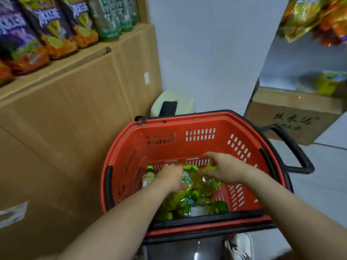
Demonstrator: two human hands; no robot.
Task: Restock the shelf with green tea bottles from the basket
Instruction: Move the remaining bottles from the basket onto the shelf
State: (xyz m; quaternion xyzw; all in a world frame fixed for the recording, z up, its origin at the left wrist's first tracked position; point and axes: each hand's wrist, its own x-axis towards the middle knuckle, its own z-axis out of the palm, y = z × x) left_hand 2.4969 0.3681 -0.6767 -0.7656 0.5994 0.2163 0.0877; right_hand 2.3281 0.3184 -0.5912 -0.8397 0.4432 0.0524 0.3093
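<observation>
The green tea bottles lie caps-away beneath my right hand, whose fingers are loose and empty; of my left hand I cannot tell.

The brown cardboard box at right bears three large dark Chinese characters over a smaller blurred line. The purple snack bags at upper left carry pale stylised Chinese lettering, too blurred to read.
</observation>
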